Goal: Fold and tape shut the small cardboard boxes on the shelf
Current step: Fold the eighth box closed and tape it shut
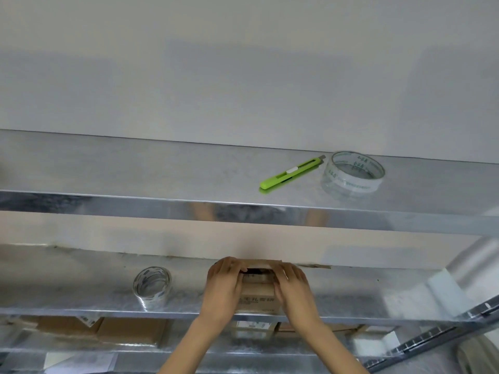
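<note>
We find the small cardboard box (258,299) at the front edge of the middle shelf (81,287), standing upright, its printed face towards us. Both hands are on it. The left hand (225,283) covers the box's left side and the right hand (293,286) its right side, so only the middle strip of the front face shows between them.

The left fingers (229,265) curl over the top left of the box, and the right fingers (289,269) curl over the top right. Both sets hold the box at its upper flaps. A dark gap shows at the top between the two hands; we cannot tell how far the flaps are folded.

On the same shelf, well to the left of the box, a tape roll (147,299) lies tilted. On the upper shelf (135,168) a green knife (290,172) lies just beside a second tape roll (348,186), which rests flat; both are well apart from the hands. Beneath the middle shelf, more cardboard boxes (129,332) are stored. A pale wall (243,76) stands behind.
</note>
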`<state>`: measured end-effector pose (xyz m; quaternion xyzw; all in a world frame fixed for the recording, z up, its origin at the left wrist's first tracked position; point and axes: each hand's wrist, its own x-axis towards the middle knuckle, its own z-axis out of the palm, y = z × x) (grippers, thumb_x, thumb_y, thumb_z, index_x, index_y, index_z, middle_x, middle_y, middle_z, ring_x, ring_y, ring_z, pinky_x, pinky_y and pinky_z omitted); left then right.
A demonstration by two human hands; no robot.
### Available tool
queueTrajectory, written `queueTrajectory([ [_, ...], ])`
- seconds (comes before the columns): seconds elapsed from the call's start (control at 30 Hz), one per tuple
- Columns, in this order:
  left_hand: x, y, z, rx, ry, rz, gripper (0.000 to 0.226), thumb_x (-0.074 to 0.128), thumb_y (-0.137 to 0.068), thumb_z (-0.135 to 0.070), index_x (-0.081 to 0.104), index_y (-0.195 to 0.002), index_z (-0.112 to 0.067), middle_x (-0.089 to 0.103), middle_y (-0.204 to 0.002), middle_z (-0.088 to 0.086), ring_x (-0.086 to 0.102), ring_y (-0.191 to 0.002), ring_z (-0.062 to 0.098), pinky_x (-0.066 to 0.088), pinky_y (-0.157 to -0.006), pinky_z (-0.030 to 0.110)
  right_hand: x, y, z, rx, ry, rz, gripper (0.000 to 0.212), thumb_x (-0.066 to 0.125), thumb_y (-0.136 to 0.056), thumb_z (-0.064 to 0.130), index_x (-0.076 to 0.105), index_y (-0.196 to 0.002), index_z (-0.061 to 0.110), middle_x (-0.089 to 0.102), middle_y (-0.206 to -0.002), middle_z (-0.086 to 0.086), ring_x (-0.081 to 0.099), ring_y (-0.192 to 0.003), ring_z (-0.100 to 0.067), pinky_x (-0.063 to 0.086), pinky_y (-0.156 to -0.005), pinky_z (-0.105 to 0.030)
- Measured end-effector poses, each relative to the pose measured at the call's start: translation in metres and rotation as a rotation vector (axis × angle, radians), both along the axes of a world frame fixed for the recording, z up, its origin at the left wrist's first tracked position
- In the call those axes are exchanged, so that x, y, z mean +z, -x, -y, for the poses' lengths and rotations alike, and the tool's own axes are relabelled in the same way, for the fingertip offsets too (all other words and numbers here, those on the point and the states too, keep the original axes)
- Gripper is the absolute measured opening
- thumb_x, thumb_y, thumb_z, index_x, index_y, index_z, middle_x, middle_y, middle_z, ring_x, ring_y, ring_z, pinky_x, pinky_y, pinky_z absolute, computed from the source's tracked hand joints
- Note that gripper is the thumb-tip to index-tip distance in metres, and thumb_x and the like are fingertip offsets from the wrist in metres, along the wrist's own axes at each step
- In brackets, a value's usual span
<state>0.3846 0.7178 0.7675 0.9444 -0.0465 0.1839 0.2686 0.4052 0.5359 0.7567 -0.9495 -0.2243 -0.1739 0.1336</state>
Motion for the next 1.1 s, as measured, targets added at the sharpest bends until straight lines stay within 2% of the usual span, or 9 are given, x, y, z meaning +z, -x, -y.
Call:
queueTrajectory([
  [0.1, 0.007, 0.003, 0.002, 0.004, -0.008, 0.014, 0.019, 0.058, -0.082, -0.006, 0.061, -0.088, -0.024, 0.062, -0.092, -0.008, 0.057, -0.086, 0.012, 0.047, -0.081, 0.028, 0.018, 0.009, 0.003, 0.008, -0.048, 0.008, 0.062, 0.077, -0.07, 0.009, 0.051, -0.125, 0.019, 0.061, -0.118, -0.005, 0.06, -0.106, -0.022, 0.054, -0.087, -0.039],
  [0.2, 0.012, 0.004, 0.005, -0.013, -0.008, 0.041, 0.017, 0.046, -0.09, -0.017, 0.061, -0.091, -0.025, 0.061, -0.095, -0.009, 0.056, -0.089, 0.011, 0.046, -0.081, 0.027, 0.06, 0.033, -0.003, 0.119, -0.206, 0.077, 0.047, 0.061, -0.085, 0.014, 0.048, -0.13, 0.019, 0.062, -0.118, -0.001, 0.058, -0.106, -0.012, 0.053, -0.088, -0.032],
  [0.3, 0.018, 0.002, 0.011, -0.02, -0.001, 0.073, 0.027, 0.034, -0.091, -0.025, 0.062, -0.09, -0.025, 0.061, -0.092, -0.009, 0.056, -0.085, 0.012, 0.046, -0.077, 0.026, 0.133, 0.058, -0.003, 0.3, -0.329, 0.346, 0.03, 0.056, -0.09, 0.008, 0.057, -0.12, 0.011, 0.069, -0.103, -0.002, 0.065, -0.092, -0.013, 0.054, -0.078, -0.027],
  [0.43, 0.026, -0.001, 0.019, -0.029, 0.011, 0.073, 0.016, 0.055, -0.087, -0.011, 0.062, -0.087, -0.025, 0.062, -0.092, -0.009, 0.058, -0.085, 0.012, 0.045, -0.076, 0.023, 0.229, 0.052, 0.019, 0.229, -0.424, 0.663, 0.021, 0.061, -0.086, -0.003, 0.063, -0.105, 0.006, 0.069, -0.091, -0.006, 0.063, -0.084, -0.018, 0.05, -0.077, -0.024],
  [0.57, 0.036, -0.001, 0.03, -0.074, 0.032, 0.037, 0.02, 0.055, -0.086, -0.008, 0.062, -0.087, -0.026, 0.061, -0.095, -0.01, 0.057, -0.088, 0.011, 0.046, -0.078, 0.024, 0.261, 0.003, 0.044, 0.028, -0.351, 0.451, 0.02, 0.062, -0.087, 0.005, 0.066, -0.105, 0.01, 0.064, -0.1, -0.004, 0.055, -0.093, -0.021, 0.044, -0.085, -0.029],
  [0.73, 0.051, -0.003, 0.043, -0.113, 0.025, 0.018, 0.021, 0.049, -0.089, -0.013, 0.061, -0.092, -0.03, 0.06, -0.097, -0.014, 0.054, -0.092, 0.006, 0.047, -0.077, 0.023, 0.261, -0.024, 0.056, 0.048, -0.185, 0.181, 0.023, 0.066, -0.086, 0.009, 0.071, -0.107, 0.015, 0.063, -0.103, -0.008, 0.057, -0.097, -0.027, 0.047, -0.082, -0.036],
  [0.83, 0.055, -0.003, 0.045, -0.129, 0.019, 0.009, 0.021, 0.047, -0.091, -0.014, 0.061, -0.094, -0.029, 0.06, -0.098, -0.015, 0.053, -0.093, 0.005, 0.039, -0.075, 0.015, 0.266, -0.025, 0.056, 0.092, -0.092, 0.14, 0.014, 0.063, -0.088, 0.012, 0.074, -0.097, 0.014, 0.063, -0.098, -0.009, 0.057, -0.094, -0.028, 0.045, -0.072, -0.032],
  [1.0, 0.053, -0.003, 0.036, -0.124, 0.03, -0.004, 0.021, 0.045, -0.092, -0.014, 0.062, -0.097, -0.027, 0.062, -0.099, -0.012, 0.053, -0.095, 0.007, 0.043, -0.077, 0.02, 0.273, -0.033, 0.052, 0.025, -0.031, 0.089, 0.012, 0.061, -0.088, 0.01, 0.072, -0.091, 0.008, 0.061, -0.092, -0.01, 0.057, -0.091, -0.028, 0.044, -0.071, -0.035],
  [1.1, 0.052, -0.001, 0.032, -0.119, 0.03, 0.002, 0.022, 0.047, -0.092, -0.011, 0.064, -0.099, -0.023, 0.063, -0.1, -0.01, 0.054, -0.096, 0.009, 0.041, -0.076, 0.019, 0.27, -0.031, 0.053, -0.009, -0.11, 0.149, 0.008, 0.06, -0.085, 0.003, 0.068, -0.083, 0.004, 0.058, -0.085, -0.007, 0.058, -0.079, -0.03, 0.042, -0.065, -0.032],
])
